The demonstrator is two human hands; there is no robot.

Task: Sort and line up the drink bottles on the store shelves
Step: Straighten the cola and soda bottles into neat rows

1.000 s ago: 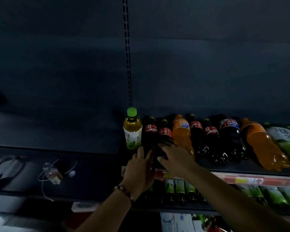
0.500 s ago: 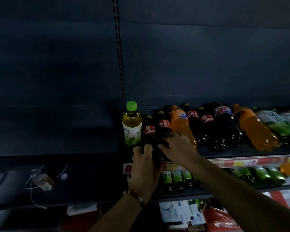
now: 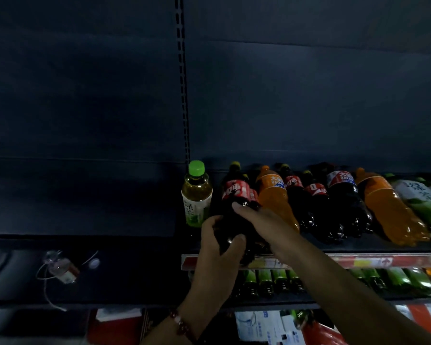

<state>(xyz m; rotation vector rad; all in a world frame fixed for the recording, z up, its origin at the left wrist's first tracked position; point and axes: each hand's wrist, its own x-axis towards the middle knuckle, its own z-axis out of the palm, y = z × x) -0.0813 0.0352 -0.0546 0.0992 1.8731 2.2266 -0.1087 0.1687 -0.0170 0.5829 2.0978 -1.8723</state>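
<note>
A dark cola bottle (image 3: 234, 192) with a red label stands at the left of the shelf row, tilted slightly. My left hand (image 3: 218, 247) grips its lower body from the front-left. My right hand (image 3: 261, 221) lies over its middle from the right, fingers wrapped round it and over a second cola bottle (image 3: 253, 195) just behind. A green-capped tea bottle (image 3: 196, 195) stands upright to the left, apart from my hands. To the right lie an orange soda bottle (image 3: 275, 197), more cola bottles (image 3: 296, 195), a large dark bottle (image 3: 346, 197) and another orange bottle (image 3: 388, 210).
The shelf edge carries a red price strip (image 3: 373, 261). Green bottles (image 3: 396, 280) fill the shelf below. Pale-labelled green tea bottles (image 3: 423, 200) lie at the far right. A small bottle with a cord (image 3: 62, 270) rests on the dark left shelf. A slotted upright (image 3: 182, 78) divides the back panel.
My left hand has closed round the front cola bottle's base and my right hand has settled over its middle. The bottle now sits a little more upright and forward. The view moved closer.
</note>
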